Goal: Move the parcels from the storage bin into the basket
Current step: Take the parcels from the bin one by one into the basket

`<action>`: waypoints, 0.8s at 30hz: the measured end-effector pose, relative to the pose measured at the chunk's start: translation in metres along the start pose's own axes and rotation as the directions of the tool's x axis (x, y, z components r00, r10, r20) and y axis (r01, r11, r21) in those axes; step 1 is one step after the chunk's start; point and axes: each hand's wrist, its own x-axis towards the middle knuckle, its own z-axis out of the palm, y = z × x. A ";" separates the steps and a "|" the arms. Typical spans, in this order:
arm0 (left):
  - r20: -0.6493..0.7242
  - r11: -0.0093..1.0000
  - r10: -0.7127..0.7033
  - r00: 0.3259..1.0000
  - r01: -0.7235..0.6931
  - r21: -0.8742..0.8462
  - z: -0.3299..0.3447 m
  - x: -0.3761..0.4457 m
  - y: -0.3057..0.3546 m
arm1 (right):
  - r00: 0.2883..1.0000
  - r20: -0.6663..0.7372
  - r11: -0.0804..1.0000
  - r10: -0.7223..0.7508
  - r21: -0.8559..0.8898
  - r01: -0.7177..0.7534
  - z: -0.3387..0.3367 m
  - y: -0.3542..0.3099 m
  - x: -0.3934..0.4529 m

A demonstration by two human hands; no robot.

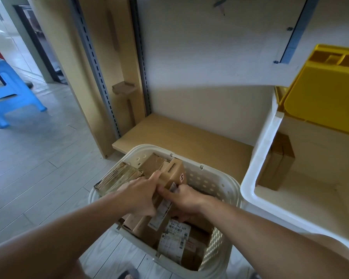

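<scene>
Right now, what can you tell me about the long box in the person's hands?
The long brown box looks like cardboard, with a white printed label along one side and a small sticker near its far end. It lies tilted over the white basket, above other parcels. The left hand and right hand grip it from both sides.

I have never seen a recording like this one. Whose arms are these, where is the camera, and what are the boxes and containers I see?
There is no machine here: a person wears the camera on the head, so you look down along both arms. The left hand and the right hand together grip a long cardboard parcel over a white perforated basket on the floor, which already holds several parcels. On the right stands a white storage bin with one brown box left inside. A yellow crate sits behind it.
</scene>
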 end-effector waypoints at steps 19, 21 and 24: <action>-0.620 0.877 0.289 0.729 -0.462 -0.134 -0.022 -0.019 0.059 | 0.782 -0.420 0.852 -0.460 0.039 0.522 -0.060 -0.002 -0.096; -0.667 0.833 0.306 0.680 -0.530 -0.158 -0.024 -0.021 0.074 | 0.717 -0.484 0.799 -0.501 0.059 0.598 -0.071 0.004 -0.112; -0.704 0.757 0.360 0.612 -0.633 -0.163 -0.025 -0.018 0.095 | 0.641 -0.579 0.714 -0.504 0.139 0.686 -0.084 0.015 -0.135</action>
